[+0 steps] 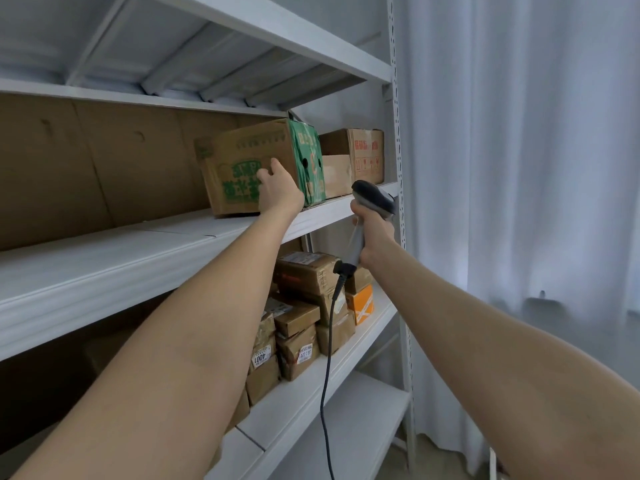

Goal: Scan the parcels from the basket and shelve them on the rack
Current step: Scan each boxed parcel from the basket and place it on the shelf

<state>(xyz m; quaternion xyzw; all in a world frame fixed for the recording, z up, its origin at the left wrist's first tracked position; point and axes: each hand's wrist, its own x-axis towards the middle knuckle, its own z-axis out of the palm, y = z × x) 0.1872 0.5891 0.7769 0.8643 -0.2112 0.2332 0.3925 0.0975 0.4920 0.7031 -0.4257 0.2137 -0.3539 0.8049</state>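
Observation:
A brown cardboard parcel with green print (242,157) stands tilted on the white rack's upper shelf (138,251). My left hand (278,188) presses flat against its front face, fingers spread. My right hand (375,237) grips the handle of a grey barcode scanner (372,199), held up beside the shelf edge with its head pointing at the rack. The scanner's black cable (329,341) hangs down in front of the lower shelf. The basket is out of sight.
A second brown box with red print (360,157) stands to the right of the green-printed parcel. Several taped parcels (304,306) and an orange box (362,303) are stacked on the shelf below. Flat cardboard (86,168) lines the rack's back. A white curtain (519,168) hangs on the right.

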